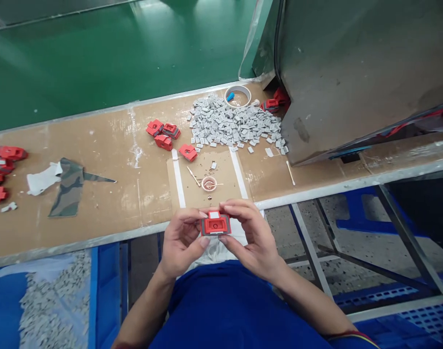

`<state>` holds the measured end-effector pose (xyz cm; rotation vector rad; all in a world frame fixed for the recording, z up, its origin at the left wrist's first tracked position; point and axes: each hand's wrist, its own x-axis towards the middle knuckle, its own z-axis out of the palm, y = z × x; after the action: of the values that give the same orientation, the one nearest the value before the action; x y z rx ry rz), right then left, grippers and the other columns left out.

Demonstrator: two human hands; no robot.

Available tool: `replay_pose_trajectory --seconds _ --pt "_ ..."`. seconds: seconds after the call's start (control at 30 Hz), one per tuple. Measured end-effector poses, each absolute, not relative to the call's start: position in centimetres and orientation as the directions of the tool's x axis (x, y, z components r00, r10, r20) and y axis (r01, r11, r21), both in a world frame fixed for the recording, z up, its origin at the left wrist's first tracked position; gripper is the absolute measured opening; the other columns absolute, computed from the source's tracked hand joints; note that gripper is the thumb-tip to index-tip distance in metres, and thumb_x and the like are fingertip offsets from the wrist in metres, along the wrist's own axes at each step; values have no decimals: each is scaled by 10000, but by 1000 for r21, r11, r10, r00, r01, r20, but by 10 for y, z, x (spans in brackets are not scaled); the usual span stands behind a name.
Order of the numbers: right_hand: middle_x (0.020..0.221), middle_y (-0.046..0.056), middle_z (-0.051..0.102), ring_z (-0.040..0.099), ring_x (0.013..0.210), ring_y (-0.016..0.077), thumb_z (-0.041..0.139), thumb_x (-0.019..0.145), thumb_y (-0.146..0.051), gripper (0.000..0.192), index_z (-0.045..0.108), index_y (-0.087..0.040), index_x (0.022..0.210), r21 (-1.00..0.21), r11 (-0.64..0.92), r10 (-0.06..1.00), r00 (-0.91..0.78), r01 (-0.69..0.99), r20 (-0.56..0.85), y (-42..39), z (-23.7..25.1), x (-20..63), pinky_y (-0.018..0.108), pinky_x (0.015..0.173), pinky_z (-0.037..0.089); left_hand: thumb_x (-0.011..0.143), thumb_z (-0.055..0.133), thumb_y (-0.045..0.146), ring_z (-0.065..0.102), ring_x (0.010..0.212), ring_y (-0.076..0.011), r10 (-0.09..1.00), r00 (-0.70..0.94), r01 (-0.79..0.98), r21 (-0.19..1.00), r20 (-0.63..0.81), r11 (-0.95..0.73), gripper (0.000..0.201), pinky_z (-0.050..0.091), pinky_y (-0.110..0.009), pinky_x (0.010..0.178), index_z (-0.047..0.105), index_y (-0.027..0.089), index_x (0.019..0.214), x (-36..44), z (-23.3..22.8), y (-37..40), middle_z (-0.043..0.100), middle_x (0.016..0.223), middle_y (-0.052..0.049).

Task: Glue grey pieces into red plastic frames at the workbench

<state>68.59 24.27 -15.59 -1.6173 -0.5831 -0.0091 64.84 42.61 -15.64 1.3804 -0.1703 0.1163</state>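
Observation:
Between my two hands, in front of the bench edge, is a red and grey plastic toy camera body (pixel 216 226) with a white patch on its top. Its left end is pinched by the fingers and thumb of my left hand (pixel 183 238). My right hand (pixel 252 237) grips the other end the same way. Just beyond, on the cardboard, stands a small cup (pixel 209 183) of dark liquid with a thin stick across it. A cotton swab (pixel 193 176) lies left of the cup, and a small grey piece (pixel 213 165) lies behind it.
A heap of small grey pieces (pixel 232 123) and a tape roll (pixel 238 97) sit at the back. Several red parts (pixel 164 134) are left of the heap, more (pixel 3 165) at far left near camouflage cloth (pixel 69 186). A large metal box (pixel 352 72) bounds the right.

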Motion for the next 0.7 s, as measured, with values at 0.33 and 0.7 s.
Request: replay_pose_trajectory --seconds 0.33,0.7 --pt "1130 104 677 701 1060 211 643 1026 -168 352 595 -215 1371 -825 -202 476 789 528 388 233 -137 694 316 916 623 921 697 45 660 1288 -236 -14 957 -287 944 289 -164 284 548 -374 1087 731 242 1122 652 -145 429 680 1355 -103" --pt "1075 111 693 717 1030 204 632 1023 -132 206 605 -170 1224 -762 -225 502 742 608 444 237 -128 695 298 887 630 887 736 19 725 1133 -199 0 947 -315 931 321 -185 277 589 -325 988 774 234 1057 651 -143 433 747 1167 -73"
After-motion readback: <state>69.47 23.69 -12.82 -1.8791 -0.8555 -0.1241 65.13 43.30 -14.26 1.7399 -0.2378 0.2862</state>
